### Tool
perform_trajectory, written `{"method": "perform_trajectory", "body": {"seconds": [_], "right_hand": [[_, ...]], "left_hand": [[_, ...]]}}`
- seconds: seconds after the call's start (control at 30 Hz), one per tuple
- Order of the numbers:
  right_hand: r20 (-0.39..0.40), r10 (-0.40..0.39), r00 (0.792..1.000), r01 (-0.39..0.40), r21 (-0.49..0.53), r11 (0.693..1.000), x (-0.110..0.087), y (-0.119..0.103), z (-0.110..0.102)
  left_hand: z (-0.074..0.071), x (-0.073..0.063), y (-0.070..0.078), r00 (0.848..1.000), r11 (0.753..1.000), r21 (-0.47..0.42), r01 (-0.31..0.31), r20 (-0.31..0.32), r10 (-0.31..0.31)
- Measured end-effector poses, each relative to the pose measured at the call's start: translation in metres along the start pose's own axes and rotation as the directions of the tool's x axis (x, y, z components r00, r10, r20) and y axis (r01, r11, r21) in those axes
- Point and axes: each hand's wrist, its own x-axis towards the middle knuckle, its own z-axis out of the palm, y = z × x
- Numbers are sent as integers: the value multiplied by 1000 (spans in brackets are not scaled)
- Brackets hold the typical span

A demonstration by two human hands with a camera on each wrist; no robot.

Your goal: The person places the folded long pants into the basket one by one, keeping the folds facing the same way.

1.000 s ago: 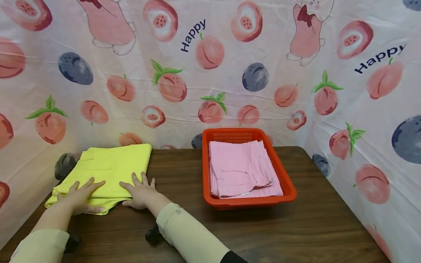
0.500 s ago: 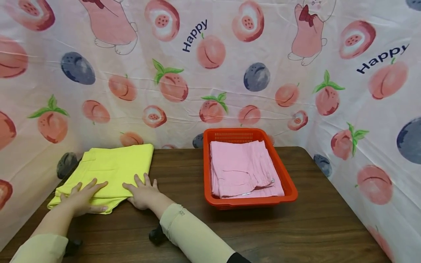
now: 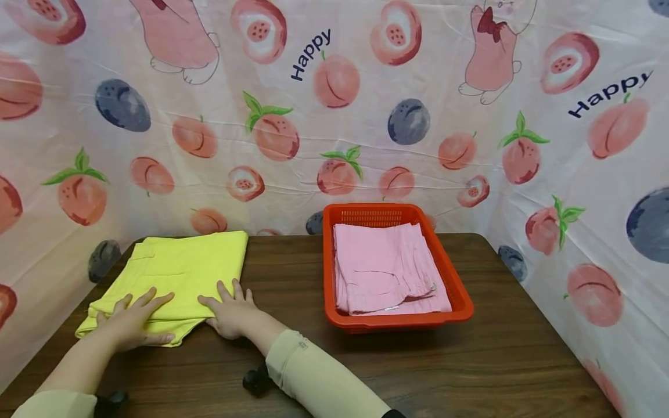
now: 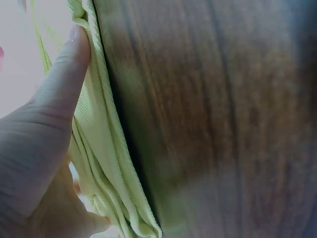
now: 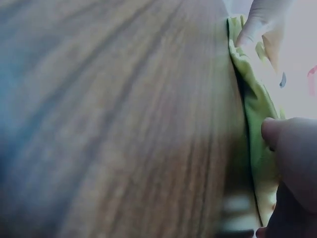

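Folded yellow pants (image 3: 193, 264) lie at the left of the table, seam lines showing on top. Over their near left part my left hand (image 3: 128, 325) spreads its fingers, thumb along the front edge. My right hand (image 3: 232, 310) rests at the near right corner, fingers spread over the cloth. In the left wrist view, the left thumb (image 4: 64, 74) lies against the stacked layers of the yellow pants (image 4: 106, 129). The right wrist view shows a right-hand fingertip (image 5: 271, 131) at the cloth edge (image 5: 260, 111), with the left hand (image 5: 257, 25) farther along it.
A red plastic basket (image 3: 329, 290) stands at the back right, holding folded pink pants (image 3: 376, 261). The brown wooden table (image 3: 418, 371) meets a fruit-printed curtain (image 3: 334, 128) at the back and sides. Dark wrist mounts (image 3: 256, 381) hang below the sleeves.
Both hands and the yellow pants have shifted slightly to the right. The basket with the pink pants has stayed in place.
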Motion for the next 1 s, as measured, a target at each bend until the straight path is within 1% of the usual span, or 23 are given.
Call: {"method": "perform_trajectory", "body": {"seconds": [0.17, 0.3, 0.47, 0.53, 0.6, 0.7, 0.77, 0.83, 0.87, 0.93, 1.0], "right_hand": [[-14, -10, 1000, 10, 15, 1000, -7, 4, 1], [-28, -19, 999, 20, 31, 999, -13, 8, 2], [-41, -39, 998, 40, 42, 998, -19, 8, 3], [-36, -55, 998, 57, 63, 996, -20, 10, 3], [-36, -73, 997, 77, 99, 992, -21, 13, 2], [-69, -86, 994, 99, 216, 971, -23, 19, 1], [-112, -67, 991, 99, 315, 944, -23, 23, 2], [-154, -21, 988, 88, 443, 892, -23, 25, 3], [-172, 9, 985, 80, 504, 860, -23, 26, 3], [-205, 69, 976, 74, 616, 785, -22, 27, 4], [-236, 119, 964, 86, 706, 703, -20, 29, 3]], "left_hand": [[0, -2, 7, 1000, 1000, 21, -14, -13, 14], [-1, -3, 12, 1000, 999, 54, -10, -11, 10], [-1, -7, 11, 1000, 992, 126, -17, -9, 18], [-2, -9, 9, 1000, 990, 139, -26, -8, 27], [-3, -10, 8, 999, 991, 127, -30, -15, 32], [-6, -9, 5, 999, 998, 57, -11, -35, 13], [-8, -7, 0, 998, 999, 11, 30, -57, -29], [-9, -6, -6, 993, 996, -38, 86, -72, -89], [-9, -5, -10, 990, 992, -56, 116, -77, -120], [-10, -5, -20, 980, 979, -103, 176, -72, -184], [-12, -3, -30, 972, 964, -150, 221, -41, -230]]}}
